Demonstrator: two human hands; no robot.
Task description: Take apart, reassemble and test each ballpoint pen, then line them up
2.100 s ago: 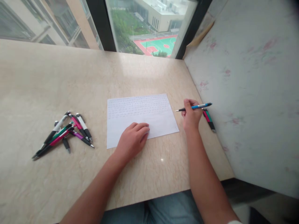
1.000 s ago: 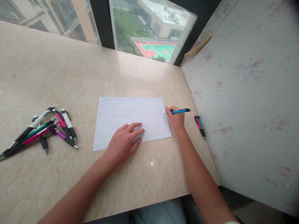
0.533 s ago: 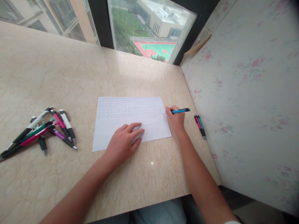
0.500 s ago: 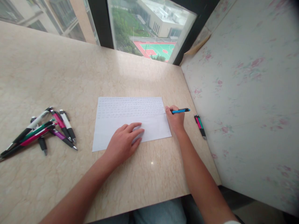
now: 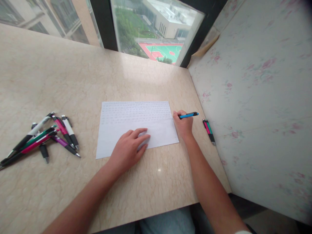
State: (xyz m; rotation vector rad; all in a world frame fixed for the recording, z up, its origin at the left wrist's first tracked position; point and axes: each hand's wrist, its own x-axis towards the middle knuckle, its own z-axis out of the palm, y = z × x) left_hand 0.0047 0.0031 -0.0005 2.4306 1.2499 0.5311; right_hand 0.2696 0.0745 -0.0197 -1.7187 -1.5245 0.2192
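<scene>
A white sheet of paper (image 5: 131,118) with faint handwritten lines on its upper half lies on the beige marble table (image 5: 73,81). My left hand (image 5: 129,148) rests flat on the sheet's lower edge, fingers stretched out. My right hand (image 5: 182,125) is closed around a blue pen (image 5: 188,115) at the sheet's right edge, the tip touching the paper by the last written line.
A pile of several pens (image 5: 41,136) lies at the left of the table. Two pens, pink and green (image 5: 209,130), lie by the right edge beside a floral-papered wall (image 5: 255,97). A window (image 5: 156,29) runs along the far side.
Two seconds ago my right hand held the blue pen off the paper to the right; it has since moved left to the sheet's edge. Over the last second it has barely moved.
</scene>
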